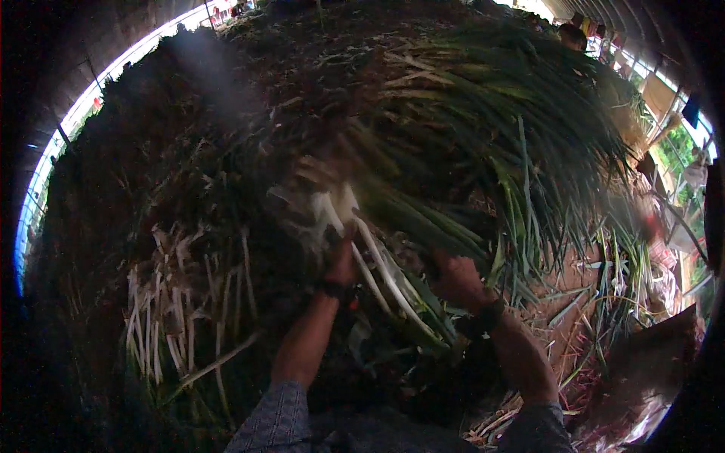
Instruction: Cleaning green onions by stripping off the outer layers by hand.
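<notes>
My left hand (343, 260), with a dark band at its wrist, is closed at the white ends of a few green onions (328, 209) near the middle. Just right of this hand, long white stalks (389, 278) slant down toward green leaves at the lower right. My right hand (459, 281) is beside the green leaves of the onions; its fingers are dark and smeared, so their grip is unclear. Above it spreads a large heap of green onion leaves (483, 113), partly blurred.
More white-stalked onions (155, 325) lie at the left. Dark plant litter (204, 143) covers much of the far left. On the right are brown ground (566, 302), a brown board-like piece (642, 370) and another person's head (572, 36) far back. Curved walls surround the place.
</notes>
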A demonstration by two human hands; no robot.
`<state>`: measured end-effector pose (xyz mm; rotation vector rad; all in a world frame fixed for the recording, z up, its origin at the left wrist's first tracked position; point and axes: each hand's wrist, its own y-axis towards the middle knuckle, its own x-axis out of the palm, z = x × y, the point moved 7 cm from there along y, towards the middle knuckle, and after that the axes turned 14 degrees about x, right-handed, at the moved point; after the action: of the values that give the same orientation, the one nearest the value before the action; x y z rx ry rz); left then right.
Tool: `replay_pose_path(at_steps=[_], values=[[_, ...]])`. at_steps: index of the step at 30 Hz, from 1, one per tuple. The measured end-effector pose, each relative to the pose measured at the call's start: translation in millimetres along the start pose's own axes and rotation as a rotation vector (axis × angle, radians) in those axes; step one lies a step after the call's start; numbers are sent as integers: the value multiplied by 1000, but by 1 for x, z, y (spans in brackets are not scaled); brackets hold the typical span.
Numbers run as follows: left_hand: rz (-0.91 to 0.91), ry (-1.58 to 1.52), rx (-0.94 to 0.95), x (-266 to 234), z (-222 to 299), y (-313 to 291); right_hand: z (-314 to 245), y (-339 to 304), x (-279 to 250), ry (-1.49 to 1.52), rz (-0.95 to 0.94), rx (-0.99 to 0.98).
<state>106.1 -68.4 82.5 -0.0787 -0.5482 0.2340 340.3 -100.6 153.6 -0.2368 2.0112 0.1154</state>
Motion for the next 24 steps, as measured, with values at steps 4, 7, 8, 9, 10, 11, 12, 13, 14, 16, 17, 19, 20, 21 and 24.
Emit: replay_pose_path(at_steps=[4, 7, 8, 9, 10, 11, 12, 13, 14, 16, 17, 19, 20, 21, 24], values=[[-90, -107, 37, -6, -11, 13, 2, 2, 13, -9, -53, 22], [-108, -89, 10, 3, -7, 7, 11, 2, 20, -37, -58, 28], [-91, -55, 24, -6, -10, 14, 9, 4, 21, -41, -55, 12], [-73, -20, 37, -14, -14, 19, 9, 7, 22, -37, -66, 20], [-75, 28, 86, -16, -13, 21, 9, 10, 24, -31, -80, 35], [-77, 76, 136, -19, -13, 21, 9, 12, 25, -26, -93, 49], [-77, 125, 186, -22, -12, 21, 6, 12, 25, -9, -80, 15], [-89, 154, 174, -20, -13, 18, -1, 9, 19, 7, -64, -12], [-101, 183, 163, -18, -14, 14, -6, 7, 15, 23, -48, -41], [-131, 307, 125, -9, -13, 10, 20, 19, 36, -71, -33, 11], [-136, 406, 98, -11, -12, 10, 23, 23, 42, -116, -31, 32], [-210, 580, 233, -9, -5, 7, 20, 26, 45, -89, -55, 1], [-280, 654, 396, -6, -2, 0, 14, 27, 43, -75, -67, -18], [-302, 696, 431, -9, -3, -1, 11, 29, 43, -100, -88, 5], [-268, 700, 308, -12, -5, -2, 5, 29, 35, -87, -81, 58]])
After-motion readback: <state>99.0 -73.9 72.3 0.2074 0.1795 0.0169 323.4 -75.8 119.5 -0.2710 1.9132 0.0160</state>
